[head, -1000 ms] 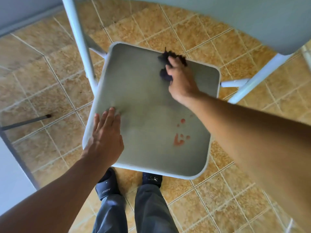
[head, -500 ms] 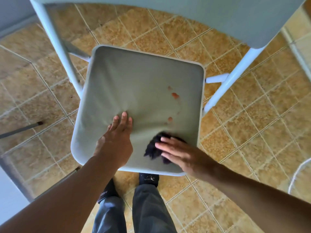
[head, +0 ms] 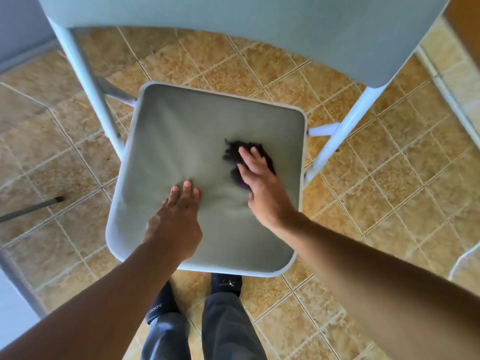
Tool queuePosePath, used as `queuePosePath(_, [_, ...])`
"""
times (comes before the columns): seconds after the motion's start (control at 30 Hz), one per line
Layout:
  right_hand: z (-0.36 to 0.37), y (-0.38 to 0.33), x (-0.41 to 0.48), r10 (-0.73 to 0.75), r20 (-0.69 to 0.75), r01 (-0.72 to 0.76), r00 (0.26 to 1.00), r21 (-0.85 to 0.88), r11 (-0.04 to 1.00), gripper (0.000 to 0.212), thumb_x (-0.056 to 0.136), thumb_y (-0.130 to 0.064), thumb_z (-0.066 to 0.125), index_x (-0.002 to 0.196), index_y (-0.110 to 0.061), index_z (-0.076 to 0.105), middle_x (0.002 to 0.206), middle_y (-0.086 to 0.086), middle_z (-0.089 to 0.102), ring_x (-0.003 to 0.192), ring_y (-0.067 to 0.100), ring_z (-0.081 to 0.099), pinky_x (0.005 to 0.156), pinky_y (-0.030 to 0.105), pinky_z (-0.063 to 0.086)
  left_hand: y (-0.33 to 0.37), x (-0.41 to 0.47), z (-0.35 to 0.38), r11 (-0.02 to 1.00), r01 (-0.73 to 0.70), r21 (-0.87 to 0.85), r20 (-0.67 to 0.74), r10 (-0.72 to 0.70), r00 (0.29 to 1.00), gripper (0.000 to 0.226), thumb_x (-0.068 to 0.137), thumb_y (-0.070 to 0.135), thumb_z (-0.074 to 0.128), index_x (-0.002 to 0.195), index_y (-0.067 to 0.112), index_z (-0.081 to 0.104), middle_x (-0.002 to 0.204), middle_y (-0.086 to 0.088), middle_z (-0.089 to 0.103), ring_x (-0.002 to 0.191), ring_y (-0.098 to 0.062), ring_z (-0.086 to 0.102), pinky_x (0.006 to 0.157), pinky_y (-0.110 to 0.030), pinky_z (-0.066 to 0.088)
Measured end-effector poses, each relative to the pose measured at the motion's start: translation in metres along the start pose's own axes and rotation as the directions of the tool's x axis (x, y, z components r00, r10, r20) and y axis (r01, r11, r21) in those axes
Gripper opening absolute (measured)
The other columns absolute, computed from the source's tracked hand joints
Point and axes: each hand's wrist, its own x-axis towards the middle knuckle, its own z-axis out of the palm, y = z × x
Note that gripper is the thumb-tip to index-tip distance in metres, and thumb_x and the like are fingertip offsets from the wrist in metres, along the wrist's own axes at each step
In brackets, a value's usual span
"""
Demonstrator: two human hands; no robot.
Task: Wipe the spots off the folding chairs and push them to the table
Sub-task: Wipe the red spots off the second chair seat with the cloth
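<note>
A grey folding chair stands below me, its padded seat (head: pixel 181 141) facing up and its backrest (head: pixel 259 29) across the top of the view. My right hand (head: pixel 262 185) presses a dark cloth (head: pixel 235 154) flat onto the right half of the seat, fingers spread over it. My left hand (head: pixel 176 219) lies palm down on the seat's near left part, holding nothing. No red spots show on the visible seat; the area under the cloth and hand is hidden.
White chair legs (head: pixel 340 141) run down both sides of the seat. The floor is tan tile (head: pixel 389 203). A thin dark rod (head: pixel 31 207) lies at the left. My feet (head: pixel 226 281) stand right at the seat's front edge. A white curved frame (head: pixel 465 258) shows at the far right.
My right hand has swept the cloth from the seat's near edge up to its right middle, over where red spots showed. My left hand stays pressed on the seat.
</note>
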Motion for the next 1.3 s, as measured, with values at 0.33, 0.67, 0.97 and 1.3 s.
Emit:
queuePosePath(0.33, [-0.009, 0.01, -0.145, -0.269, 0.279, 0.29, 0.922, -0.039, 0.956, 0.052, 0.103, -0.001, 0.013, 0.131, 0.003, 0.057, 0.155, 0.013, 0.036, 0.147, 0.031, 0.025, 0.114, 0.051, 0.034, 0.036, 0.005, -0.006, 0.993, 0.055, 0.106, 0.004, -0.056, 0.998, 0.066, 0.092, 0.014, 0.026, 0.147, -0.005, -0.006, 0.155, -0.031, -0.007, 0.145, -0.041, 0.0, 0.119, -0.043, 0.013])
queuePosePath(0.67, [-0.065, 0.065, 0.104, 0.193, -0.052, -0.199, 0.98, -0.334, 0.921, 0.056, 0.095, 0.006, 0.041, 0.149, 0.005, 0.025, 0.162, 0.017, 0.008, 0.149, 0.037, 0.011, 0.12, 0.045, 0.023, 0.031, 0.01, 0.002, 0.993, 0.053, 0.104, 0.02, -0.055, 0.998, 0.065, 0.095, 0.015, 0.024, 0.146, -0.006, -0.01, 0.154, -0.032, -0.011, 0.144, -0.043, -0.005, 0.119, -0.044, 0.012])
queuePosePath(0.97, [-0.012, 0.024, -0.068, -0.084, 0.047, 0.09, 0.995, -0.144, 0.985, 0.045, 0.1, 0.002, 0.023, 0.14, 0.009, 0.043, 0.157, 0.025, 0.023, 0.148, 0.043, 0.012, 0.118, 0.058, 0.019, 0.021, 0.006, 0.009, 0.998, -0.002, 0.069, -0.052, 0.005, 0.999, 0.073, 0.093, 0.024, 0.032, 0.149, 0.0, -0.008, 0.156, -0.026, -0.01, 0.146, -0.037, -0.005, 0.12, -0.04, 0.012])
queuePosePath(1.3, [-0.028, 0.051, -0.032, -0.17, 0.158, 0.187, 0.973, -0.102, 0.977, 0.053, 0.105, -0.009, 0.009, 0.138, 0.005, 0.048, 0.153, 0.021, 0.035, 0.145, 0.038, 0.027, 0.119, 0.051, 0.024, 0.018, 0.007, 0.009, 1.0, -0.023, 0.002, -0.052, 0.023, 0.998, 0.074, 0.092, 0.035, 0.03, 0.15, 0.002, -0.002, 0.157, -0.025, -0.006, 0.146, -0.036, -0.002, 0.119, -0.042, 0.013])
